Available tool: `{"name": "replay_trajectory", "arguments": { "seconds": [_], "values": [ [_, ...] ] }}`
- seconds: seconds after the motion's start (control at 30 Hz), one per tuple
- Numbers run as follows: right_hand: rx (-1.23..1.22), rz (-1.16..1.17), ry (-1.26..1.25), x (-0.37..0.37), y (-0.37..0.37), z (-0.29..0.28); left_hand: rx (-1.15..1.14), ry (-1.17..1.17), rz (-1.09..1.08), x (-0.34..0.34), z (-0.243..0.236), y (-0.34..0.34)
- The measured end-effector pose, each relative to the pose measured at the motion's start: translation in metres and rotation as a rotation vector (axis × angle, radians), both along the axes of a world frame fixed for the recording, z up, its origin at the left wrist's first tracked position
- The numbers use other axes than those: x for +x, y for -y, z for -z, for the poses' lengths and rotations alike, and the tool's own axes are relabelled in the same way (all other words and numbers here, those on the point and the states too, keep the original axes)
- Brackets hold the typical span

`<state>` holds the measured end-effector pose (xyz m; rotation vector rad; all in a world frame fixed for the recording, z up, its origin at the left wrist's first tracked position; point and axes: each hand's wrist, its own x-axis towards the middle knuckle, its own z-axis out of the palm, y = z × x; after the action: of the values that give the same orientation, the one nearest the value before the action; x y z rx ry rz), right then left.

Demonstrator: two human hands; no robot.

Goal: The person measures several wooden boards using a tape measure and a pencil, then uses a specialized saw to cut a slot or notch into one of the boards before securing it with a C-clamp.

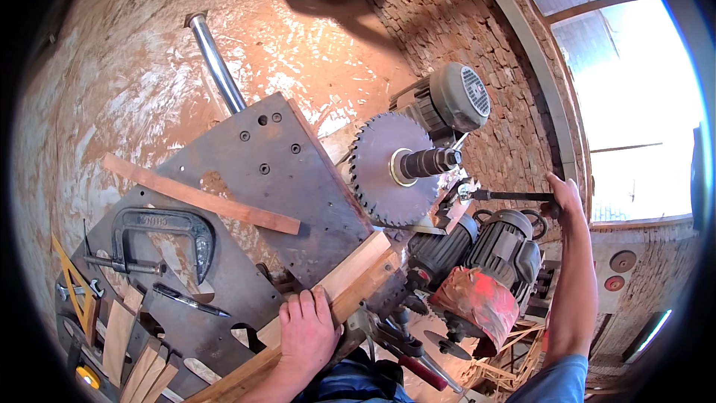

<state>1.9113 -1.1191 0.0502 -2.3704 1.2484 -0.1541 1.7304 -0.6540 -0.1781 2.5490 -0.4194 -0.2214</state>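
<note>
My L hand (307,334) curled over long pale wooden bar (356,263), prob. for steadiness; R hand (564,198) gripped straight dark rod (513,196).

My left hand (306,326) holds a pale wooden strip (352,263) against a darker wooden bar (371,286), while my right hand (564,198) grips a black lever (514,195) near the toothed circular saw blade (378,172). A C-clamp (203,242) and a curved wooden slat (201,198) lie to my left.

This is a woodworking workshop. Beyond the left hand (307,330), a toothed saw blade (378,179) stands beside a metal surface (306,198). Left of that hand lie a clamp (160,219) and wooden strips (118,337); to its right, motors (501,242).
</note>
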Motion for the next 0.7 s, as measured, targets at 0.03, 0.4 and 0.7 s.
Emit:
{"name": "replay_trajectory", "arguments": {
  "seconds": [0.03, 0.4, 0.7],
  "values": [
    [-0.028, 0.013, 0.021, -0.002, 0.003, 0.001, -0.002, -0.005, 0.007, -0.001, 0.0, 0.0],
    [-0.727, -0.553, -0.211, -0.022, 0.014, 0.001, -0.022, -0.002, -0.003, 0.001, 0.001, 0.0],
    [-0.695, -0.296, -0.07, -0.005, -0.014, 0.015, -0.025, -0.03, -0.003, 0.001, 0.003, 0.003]
  ]
}}
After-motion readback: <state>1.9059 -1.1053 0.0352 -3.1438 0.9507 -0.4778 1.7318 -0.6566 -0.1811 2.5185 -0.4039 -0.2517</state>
